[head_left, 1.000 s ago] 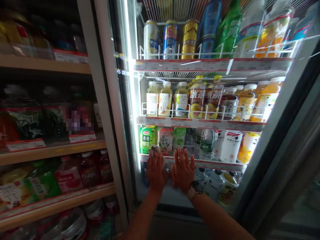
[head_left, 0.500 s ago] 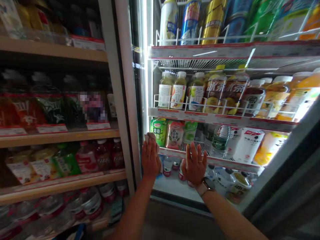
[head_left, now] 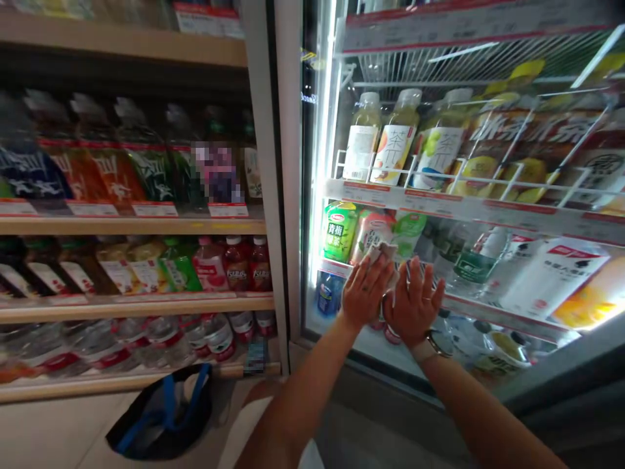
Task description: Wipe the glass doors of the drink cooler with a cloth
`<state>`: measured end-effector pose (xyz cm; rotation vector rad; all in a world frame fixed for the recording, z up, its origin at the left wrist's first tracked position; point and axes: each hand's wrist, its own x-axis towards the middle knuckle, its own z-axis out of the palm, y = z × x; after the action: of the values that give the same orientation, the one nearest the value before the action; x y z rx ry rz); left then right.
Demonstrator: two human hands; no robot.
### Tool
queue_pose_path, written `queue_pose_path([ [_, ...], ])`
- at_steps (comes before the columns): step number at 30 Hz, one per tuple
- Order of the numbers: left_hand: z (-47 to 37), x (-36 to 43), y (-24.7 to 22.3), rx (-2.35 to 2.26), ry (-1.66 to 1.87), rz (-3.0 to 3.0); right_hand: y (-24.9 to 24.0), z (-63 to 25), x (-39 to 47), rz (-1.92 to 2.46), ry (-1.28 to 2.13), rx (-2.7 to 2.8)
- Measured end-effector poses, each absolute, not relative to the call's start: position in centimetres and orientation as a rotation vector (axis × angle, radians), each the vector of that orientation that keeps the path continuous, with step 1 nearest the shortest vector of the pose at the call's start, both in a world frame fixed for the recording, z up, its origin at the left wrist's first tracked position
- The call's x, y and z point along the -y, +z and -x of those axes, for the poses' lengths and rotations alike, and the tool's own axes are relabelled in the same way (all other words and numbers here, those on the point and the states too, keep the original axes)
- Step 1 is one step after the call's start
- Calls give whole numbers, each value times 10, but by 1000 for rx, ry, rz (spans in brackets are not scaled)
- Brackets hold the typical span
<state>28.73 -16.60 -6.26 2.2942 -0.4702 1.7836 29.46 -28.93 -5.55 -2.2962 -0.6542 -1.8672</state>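
A pale, crumpled cloth (head_left: 382,253) sits under the fingers of my left hand (head_left: 365,290), which presses it against the glass door (head_left: 315,163) of a lit drinks fridge. Close beside it, my right hand (head_left: 415,303) lies on the same glass with fingers stretched out and nothing in it. A watch (head_left: 437,344) is on my right wrist. Behind the glass, near my hands, stand a green drink carton (head_left: 339,231), a reddish carton (head_left: 374,231) and a clear bottle with a green label (head_left: 478,260). My palms hide part of the lower shelf.
To the left, wooden shelves (head_left: 146,227) hold rows of bottled drinks. A dark bag with blue straps (head_left: 163,410) lies on the floor (head_left: 43,430) below them. A grey frame (head_left: 273,195) divides shelves from fridge. More bottles (head_left: 442,140) fill the fridge's upper rack.
My left hand has slid the cloth rightward across the glass, close to my right hand. The view has tilted down and turned left, bringing the floor and bag into sight.
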Motion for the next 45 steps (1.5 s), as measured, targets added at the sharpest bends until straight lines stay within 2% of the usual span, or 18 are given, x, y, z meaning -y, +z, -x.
queue_pose_path([
  [3, -287, 139, -48, 435, 1939, -2258, -55, -293, 289, 2322, -1873, 646],
  [10, -288, 84, -32, 34, 1854, -2024, -51, -291, 284, 2292, -1894, 629],
  [18, -294, 162, -39, 292, 1865, -1936, -44, -291, 278, 2237, -1950, 633],
  [22, -294, 174, -40, 467, 1908, -1985, -42, -292, 280, 2216, -1959, 679],
  [27, -293, 134, -37, 490, 2008, -2130, -45, -291, 281, 2252, -1899, 653],
  [34, -290, 70, -32, 86, 1906, -1968, -47, -291, 278, 2237, -1890, 647],
  [37, -293, 93, -34, 64, 1924, -1899, -46, -292, 278, 2223, -1906, 641],
  [42, -296, 159, -47, 338, 1918, -1984, -44, -292, 278, 2210, -1919, 660],
  [45, -296, 171, -50, 453, 1926, -2027, -46, -294, 280, 2192, -1930, 683],
])
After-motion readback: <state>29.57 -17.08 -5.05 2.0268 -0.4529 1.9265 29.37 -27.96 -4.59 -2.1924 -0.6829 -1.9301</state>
